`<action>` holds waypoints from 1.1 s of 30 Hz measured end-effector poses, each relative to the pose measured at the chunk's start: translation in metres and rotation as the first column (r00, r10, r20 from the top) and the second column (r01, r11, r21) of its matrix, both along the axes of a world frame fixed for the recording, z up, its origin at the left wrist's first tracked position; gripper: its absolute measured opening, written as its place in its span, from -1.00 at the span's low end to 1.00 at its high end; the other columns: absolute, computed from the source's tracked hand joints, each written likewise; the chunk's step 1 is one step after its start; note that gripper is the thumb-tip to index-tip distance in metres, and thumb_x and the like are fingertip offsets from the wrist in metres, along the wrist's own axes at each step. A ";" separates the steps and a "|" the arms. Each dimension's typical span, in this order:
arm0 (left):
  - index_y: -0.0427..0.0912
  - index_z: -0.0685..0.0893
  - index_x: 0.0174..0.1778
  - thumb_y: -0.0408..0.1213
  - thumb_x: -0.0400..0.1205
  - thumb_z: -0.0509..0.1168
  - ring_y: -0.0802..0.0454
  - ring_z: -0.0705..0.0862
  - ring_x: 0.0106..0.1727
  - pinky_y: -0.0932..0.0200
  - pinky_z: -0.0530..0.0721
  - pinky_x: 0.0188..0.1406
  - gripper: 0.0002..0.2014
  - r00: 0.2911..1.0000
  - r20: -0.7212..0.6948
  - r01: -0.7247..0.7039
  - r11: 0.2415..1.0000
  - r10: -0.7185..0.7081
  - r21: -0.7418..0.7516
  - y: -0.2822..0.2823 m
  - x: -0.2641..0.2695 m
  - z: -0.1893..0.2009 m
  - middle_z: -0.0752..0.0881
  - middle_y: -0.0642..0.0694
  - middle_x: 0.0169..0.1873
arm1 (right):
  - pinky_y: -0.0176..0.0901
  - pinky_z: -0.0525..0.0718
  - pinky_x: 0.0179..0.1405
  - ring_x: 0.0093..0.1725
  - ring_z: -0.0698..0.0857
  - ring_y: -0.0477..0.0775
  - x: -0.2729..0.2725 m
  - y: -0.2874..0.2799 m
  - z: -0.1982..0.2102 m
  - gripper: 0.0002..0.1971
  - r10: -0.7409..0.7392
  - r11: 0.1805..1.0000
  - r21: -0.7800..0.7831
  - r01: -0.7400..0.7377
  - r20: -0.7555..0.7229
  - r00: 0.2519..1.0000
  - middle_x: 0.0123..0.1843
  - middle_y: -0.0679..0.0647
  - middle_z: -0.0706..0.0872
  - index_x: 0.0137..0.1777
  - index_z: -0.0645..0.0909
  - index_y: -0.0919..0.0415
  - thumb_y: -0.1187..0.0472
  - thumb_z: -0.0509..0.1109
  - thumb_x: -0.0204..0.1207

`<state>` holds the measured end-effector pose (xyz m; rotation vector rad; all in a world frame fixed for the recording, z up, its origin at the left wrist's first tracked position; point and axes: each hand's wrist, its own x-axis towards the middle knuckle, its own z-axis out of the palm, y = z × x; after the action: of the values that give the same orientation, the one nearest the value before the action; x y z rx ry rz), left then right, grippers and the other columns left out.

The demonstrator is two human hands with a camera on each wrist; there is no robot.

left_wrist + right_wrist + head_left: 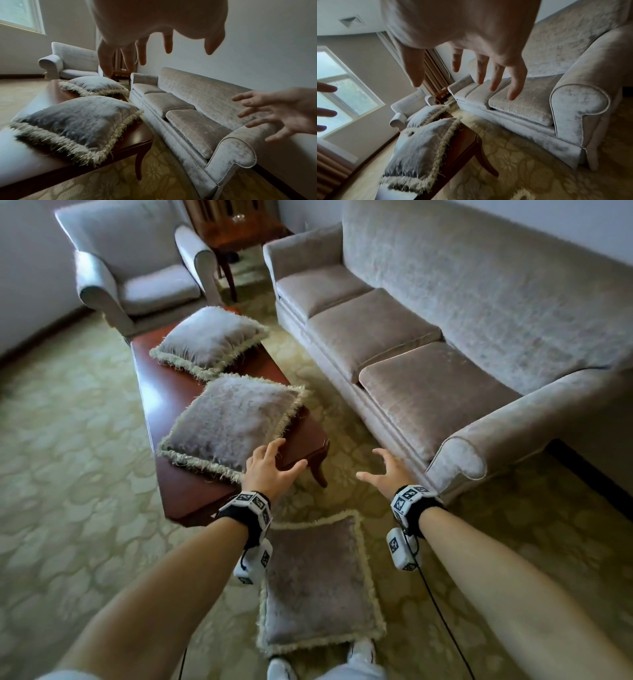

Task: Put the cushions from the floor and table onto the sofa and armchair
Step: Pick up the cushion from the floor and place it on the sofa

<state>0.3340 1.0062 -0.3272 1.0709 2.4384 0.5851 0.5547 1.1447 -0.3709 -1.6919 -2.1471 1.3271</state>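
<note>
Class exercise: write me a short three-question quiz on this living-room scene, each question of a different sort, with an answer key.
1. How many cushions lie on the coffee table?
2. True or false: the left hand grips a cushion.
3. Where is the third cushion? A) sofa B) armchair C) floor

Key:
1. Two, the far cushion and near cushion.
2. False; both it and the right hand are open and empty.
3. C
</note>
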 end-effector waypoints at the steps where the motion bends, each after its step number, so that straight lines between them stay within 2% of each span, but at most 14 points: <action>1: 0.28 0.31 0.54 0.41 0.46 0.26 -0.19 0.40 0.49 -0.31 0.43 0.42 -0.28 0.999 0.005 -0.033 0.999 0.033 0.000 -0.006 -0.005 -0.003 0.42 -0.10 0.50 | 0.24 0.48 0.41 0.49 0.41 0.26 -0.004 -0.003 -0.005 -0.24 0.017 1.000 -0.011 -0.017 0.018 1.000 0.56 0.13 0.33 0.49 0.33 -0.23 -0.28 0.50 0.28; 7: 0.27 0.35 0.53 0.43 0.45 0.27 -0.18 0.39 0.51 -0.37 0.36 0.42 -0.27 0.981 0.057 -0.186 0.982 0.187 -0.022 -0.043 -0.044 -0.035 0.41 -0.11 0.51 | 0.14 0.50 0.39 0.47 0.44 0.22 -0.040 -0.020 -0.028 -0.26 0.075 0.997 -0.032 -0.072 0.093 0.993 0.51 0.12 0.39 0.50 0.34 -0.20 -0.23 0.52 0.33; 10: 0.24 0.37 0.53 0.42 0.46 0.27 -0.20 0.41 0.49 -0.30 0.40 0.42 -0.28 0.970 0.113 -0.213 0.976 0.217 -0.049 -0.053 -0.068 -0.066 0.41 -0.14 0.51 | 0.10 0.51 0.36 0.46 0.45 0.21 -0.055 -0.037 -0.047 -0.25 0.096 0.994 -0.068 -0.086 0.153 0.984 0.51 0.10 0.40 0.52 0.33 -0.21 -0.25 0.51 0.34; 14: 0.26 0.33 0.55 0.44 0.46 0.26 -0.25 0.41 0.49 -0.33 0.44 0.43 -0.26 0.958 0.213 -0.173 0.979 0.193 -0.108 -0.061 -0.104 -0.123 0.38 -0.20 0.53 | 0.11 0.51 0.36 0.45 0.45 0.20 -0.073 -0.057 -0.083 -0.25 0.054 0.993 -0.116 -0.027 0.233 0.971 0.49 0.10 0.41 0.51 0.34 -0.21 -0.25 0.52 0.34; 19: 0.22 0.30 0.57 0.41 0.48 0.27 -0.28 0.45 0.48 -0.22 0.49 0.43 -0.24 0.934 0.320 -0.089 0.969 0.162 -0.230 -0.080 -0.131 -0.198 0.36 -0.22 0.53 | 0.04 0.49 0.32 0.39 0.49 0.19 -0.079 -0.087 -0.137 -0.30 -0.097 0.973 -0.176 0.147 0.266 0.959 0.45 0.16 0.42 0.50 0.38 -0.13 -0.14 0.56 0.38; 22: 0.22 0.30 0.57 0.43 0.47 0.26 -0.30 0.53 0.40 -0.18 0.55 0.36 -0.23 0.920 0.352 -0.069 0.954 0.174 -0.291 -0.092 -0.136 -0.237 0.39 -0.18 0.51 | 0.01 0.48 0.27 0.40 0.50 0.17 -0.077 -0.099 -0.172 -0.30 -0.150 0.949 -0.225 0.220 0.290 0.945 0.48 0.14 0.42 0.50 0.38 -0.11 -0.11 0.56 0.39; 27: 0.16 0.31 0.57 0.46 0.47 0.22 -0.28 0.60 0.32 -0.13 0.60 0.25 -0.21 0.930 0.299 -0.076 0.909 0.213 -0.410 -0.107 -0.124 -0.295 0.47 -0.16 0.46 | 0.07 0.49 0.29 0.40 0.51 0.19 -0.063 -0.103 -0.234 -0.29 -0.233 0.891 -0.306 0.335 0.324 0.917 0.47 0.14 0.48 0.52 0.36 -0.09 -0.10 0.56 0.40; 33: 0.07 0.29 0.60 0.41 0.50 0.24 -0.29 0.57 0.35 -0.11 0.56 0.25 -0.19 0.922 0.265 -0.125 0.866 0.281 -0.484 -0.117 -0.106 -0.359 0.47 -0.21 0.48 | 0.22 0.55 0.31 0.28 0.51 0.17 -0.040 -0.100 -0.315 -0.30 -0.241 0.829 -0.413 0.378 0.346 0.907 0.45 0.15 0.47 0.53 0.35 -0.05 -0.11 0.53 0.43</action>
<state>0.2284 0.8895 -0.6864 0.4766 2.2395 0.1998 0.5150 1.0445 -0.6855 -2.4267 -1.6207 1.6866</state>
